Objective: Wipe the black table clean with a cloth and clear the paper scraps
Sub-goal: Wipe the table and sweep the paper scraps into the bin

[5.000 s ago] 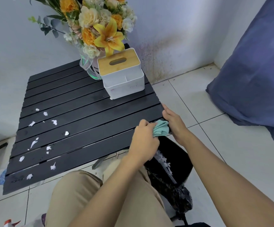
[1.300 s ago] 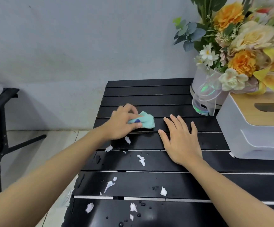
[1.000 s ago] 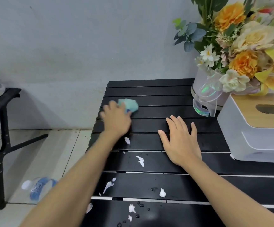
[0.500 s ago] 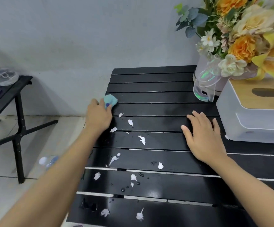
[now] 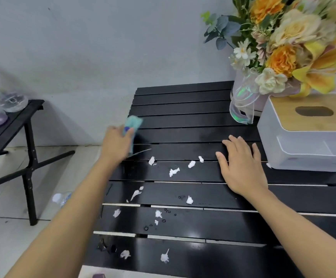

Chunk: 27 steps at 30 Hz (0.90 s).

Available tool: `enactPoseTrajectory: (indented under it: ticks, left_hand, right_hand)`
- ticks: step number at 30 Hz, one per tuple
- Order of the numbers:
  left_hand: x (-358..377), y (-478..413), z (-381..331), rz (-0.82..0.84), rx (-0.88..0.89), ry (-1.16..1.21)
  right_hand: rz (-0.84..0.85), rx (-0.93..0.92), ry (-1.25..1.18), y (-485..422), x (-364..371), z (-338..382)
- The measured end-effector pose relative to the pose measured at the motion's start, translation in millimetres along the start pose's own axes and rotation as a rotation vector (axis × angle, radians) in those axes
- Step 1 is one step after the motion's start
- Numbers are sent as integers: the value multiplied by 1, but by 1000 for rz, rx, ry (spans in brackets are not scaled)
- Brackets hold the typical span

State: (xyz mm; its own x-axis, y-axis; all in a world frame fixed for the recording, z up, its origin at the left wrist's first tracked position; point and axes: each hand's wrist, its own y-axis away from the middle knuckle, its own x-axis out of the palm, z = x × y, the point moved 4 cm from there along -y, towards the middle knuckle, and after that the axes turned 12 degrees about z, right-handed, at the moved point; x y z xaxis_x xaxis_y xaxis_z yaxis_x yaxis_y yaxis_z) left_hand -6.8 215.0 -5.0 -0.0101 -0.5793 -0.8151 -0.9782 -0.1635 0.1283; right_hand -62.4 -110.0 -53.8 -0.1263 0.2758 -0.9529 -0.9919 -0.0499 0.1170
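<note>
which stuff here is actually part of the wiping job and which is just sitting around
Part of the job:
black table
cloth in the left hand
paper scraps
right hand, flat on the table

Just there:
flower bouquet
tissue box
side table with clear containers
bottle on the floor

From my seat, paper scraps [image 5: 174, 172] lie mid-tabletop [image 5: 183, 109], tissue box [image 5: 307, 135] at three o'clock, flowers [image 5: 279, 47] behind it at one.
</note>
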Motion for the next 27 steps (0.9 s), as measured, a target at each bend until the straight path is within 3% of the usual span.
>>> enactPoseTrajectory:
  ticks: [3,6,8,11,13,16,18,21,24,27]
  left_hand:
    - [22,5,30,-145,-153,-168]
    - [65,20,-14,-210,-126,-270]
    - [98,32,-59,-131,14,-270]
    - [125,43,-110,197,256,-121]
    - [110,34,-111,358,263,104]
    - [47,15,-52,170,108,211]
    - [18,11,5,-35,-12,126]
    - [30,20,27,-157,-177,-34]
    - [80,36,-44,-134,-9,-167]
    - [129,59,-122,226,305,-151]
  right_hand:
    - [-7,0,17,-2,2,0]
    - [-15,12,12,-2,3,0]
    - [-8,10,13,-2,3,1]
    - [-23,12,-19,0,0,-2]
    - [-35,18,-44,0,-2,-4]
    - [-36,25,-52,-1,-3,-4]
    - [-39,35,-44,-2,-2,-2]
    - [-45,57,-11,-2,1,-2]
    - [-63,76,-9,-2,2,-3]
    - [-65,81,-24,-1,1,-5]
